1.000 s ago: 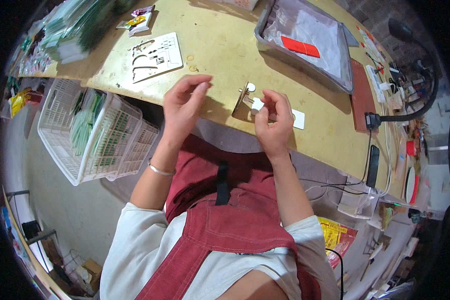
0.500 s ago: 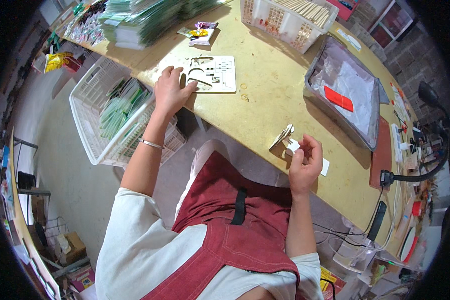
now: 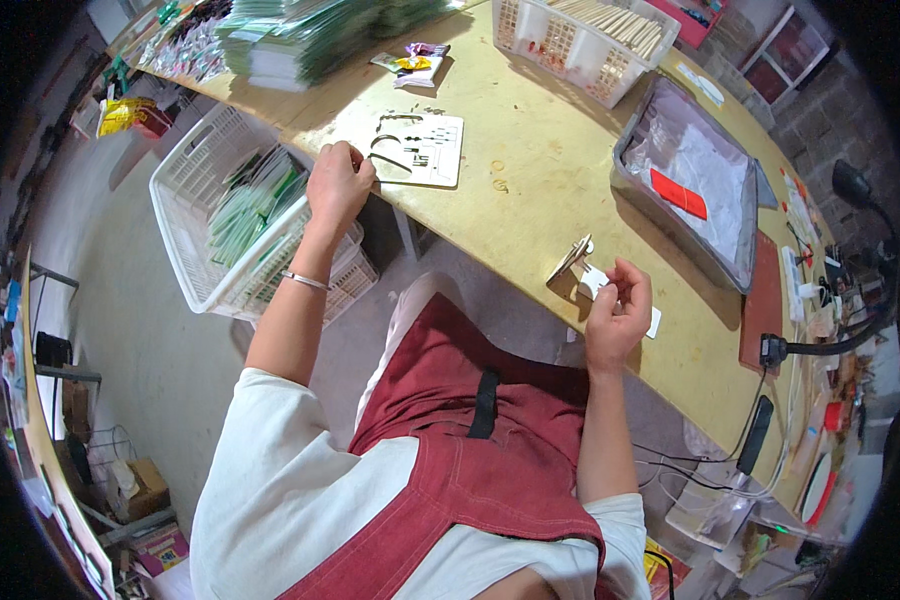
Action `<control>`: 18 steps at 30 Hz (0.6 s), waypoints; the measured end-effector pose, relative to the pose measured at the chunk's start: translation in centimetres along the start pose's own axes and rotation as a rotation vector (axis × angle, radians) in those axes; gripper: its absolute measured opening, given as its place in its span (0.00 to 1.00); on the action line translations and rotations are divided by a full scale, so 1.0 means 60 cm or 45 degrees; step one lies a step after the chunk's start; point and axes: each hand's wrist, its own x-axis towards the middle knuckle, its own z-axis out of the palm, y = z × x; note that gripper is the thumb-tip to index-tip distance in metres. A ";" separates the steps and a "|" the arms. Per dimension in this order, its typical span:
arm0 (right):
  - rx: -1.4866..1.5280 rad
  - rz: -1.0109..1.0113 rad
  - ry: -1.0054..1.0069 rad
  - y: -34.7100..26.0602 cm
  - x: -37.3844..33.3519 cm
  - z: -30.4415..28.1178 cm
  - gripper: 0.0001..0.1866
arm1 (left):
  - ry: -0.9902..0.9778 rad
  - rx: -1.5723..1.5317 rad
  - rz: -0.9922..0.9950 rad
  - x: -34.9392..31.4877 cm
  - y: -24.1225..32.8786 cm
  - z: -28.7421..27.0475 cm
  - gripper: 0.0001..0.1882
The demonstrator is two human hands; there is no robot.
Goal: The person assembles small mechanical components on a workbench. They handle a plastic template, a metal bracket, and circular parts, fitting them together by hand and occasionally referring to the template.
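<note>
Left hand (image 3: 341,184), fingers bunched, hold unclear, is at the left end of the sheet (image 3: 440,158), lying lengthwise left-right; right hand (image 3: 618,316), curled, hold unclear, is beside the model (image 3: 573,260), slanted far-right.

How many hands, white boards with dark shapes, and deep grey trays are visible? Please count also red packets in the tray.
Hands: 2 (left hand, right hand)
White board with dark shapes: 1
Grey tray: 1
Red packet: 1
Total: 5

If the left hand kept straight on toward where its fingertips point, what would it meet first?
The left hand would likely meet the left edge of the white cut-out board; depth is unclear, so they may already touch.
</note>
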 end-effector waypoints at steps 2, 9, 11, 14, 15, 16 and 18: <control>-0.046 -0.098 0.045 -0.004 -0.004 -0.001 0.17 | 0.029 -0.060 0.004 -0.008 -0.007 -0.001 0.12; -0.022 -0.568 -0.204 -0.077 -0.060 0.018 0.16 | -0.035 -1.278 -0.349 -0.069 -0.067 -0.010 0.12; 0.127 -0.238 -0.447 -0.112 -0.091 0.034 0.17 | -0.130 -1.431 -0.462 -0.101 -0.063 -0.043 0.13; 0.645 0.478 -0.703 -0.114 -0.129 0.078 0.29 | -0.265 -1.594 -0.513 -0.149 -0.056 -0.069 0.16; 0.856 0.697 -0.764 -0.111 -0.134 0.089 0.31 | -0.301 -1.625 -0.517 -0.167 -0.045 -0.079 0.15; 1.075 0.913 -0.821 -0.109 -0.134 0.100 0.34 | -0.329 -1.653 -0.519 -0.185 -0.037 -0.088 0.15; 1.376 1.175 -0.866 -0.127 -0.120 0.113 0.33 | -0.399 -1.677 -0.534 -0.216 -0.031 -0.090 0.15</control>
